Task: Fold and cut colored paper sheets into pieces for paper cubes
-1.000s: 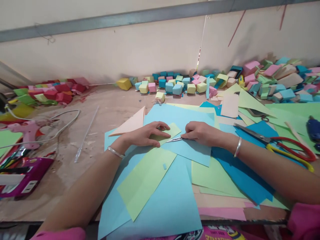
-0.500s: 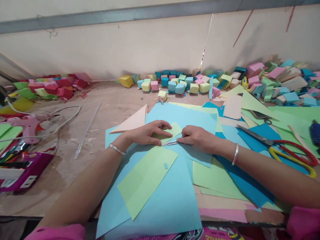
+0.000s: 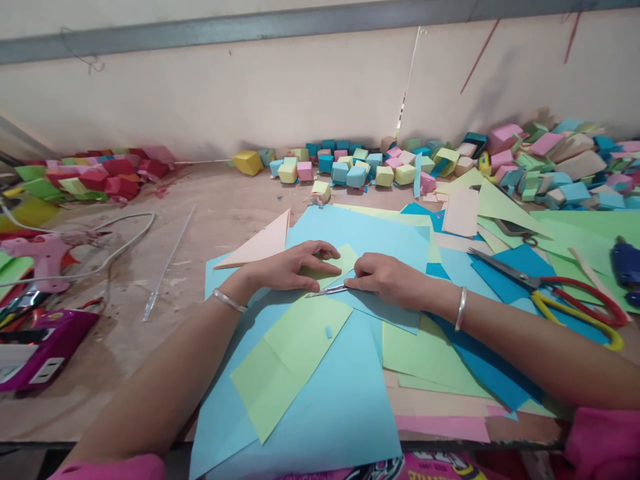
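Note:
A long pale green paper strip (image 3: 295,360) lies slantwise over light blue sheets (image 3: 350,393). A faint line crosses its lower part, and a tiny blue scrap (image 3: 329,331) rests near its right edge. My left hand (image 3: 303,263) lies over the strip's upper part with fingers spread, the thumb pressing down beside a metal point. In my right hand (image 3: 383,277) is a slim, silver, pointed tool (image 3: 331,291), held low and nearly flat. Its tip touches or hovers just over the green paper by my left thumb; its exact kind is unclear.
Scissors with red and yellow handles (image 3: 575,300) lie at right on blue sheets. Small paper boxes (image 3: 355,175) line the wall. A pink glue gun (image 3: 43,257), its cord, a clear stick (image 3: 170,263) and a purple box (image 3: 55,350) are at left.
The pointed tool has slid a little left and nearer across the green strip, its tip now past my left thumb. A faint line shows on the strip's lower part. The view has shifted slightly.

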A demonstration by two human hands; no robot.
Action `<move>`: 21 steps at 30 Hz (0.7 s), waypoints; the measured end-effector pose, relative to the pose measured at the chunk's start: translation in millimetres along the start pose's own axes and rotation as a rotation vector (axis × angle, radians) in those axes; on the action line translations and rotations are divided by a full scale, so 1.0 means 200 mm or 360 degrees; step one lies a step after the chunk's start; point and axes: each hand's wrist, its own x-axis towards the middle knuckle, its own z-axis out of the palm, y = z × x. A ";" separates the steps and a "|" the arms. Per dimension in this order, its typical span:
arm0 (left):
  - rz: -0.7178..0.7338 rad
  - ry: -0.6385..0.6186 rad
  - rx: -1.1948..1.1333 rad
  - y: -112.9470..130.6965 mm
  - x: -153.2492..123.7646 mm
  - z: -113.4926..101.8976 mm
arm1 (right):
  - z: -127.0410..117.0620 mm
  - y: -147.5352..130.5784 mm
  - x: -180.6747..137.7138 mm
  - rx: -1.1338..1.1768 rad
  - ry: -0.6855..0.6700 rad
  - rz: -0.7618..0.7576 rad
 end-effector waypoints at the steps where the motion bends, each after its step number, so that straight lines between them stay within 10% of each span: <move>1: 0.0002 0.0008 0.0004 0.00 0.00 0.00 | 0.00 0.00 0.00 0.0057 0.0000 -0.0018; 6: 0.0022 0.0015 0.0004 -0.02 -0.01 0.01 | -0.02 0.03 -0.02 0.0414 0.0214 -0.0064; 12: -0.0024 0.0111 -0.0040 -0.01 -0.01 0.01 | -0.03 0.11 -0.03 0.0474 0.0848 0.0554; 21: -0.0444 0.0608 -0.0558 0.00 0.02 0.06 | 0.06 0.17 -0.01 0.0328 0.0849 0.0941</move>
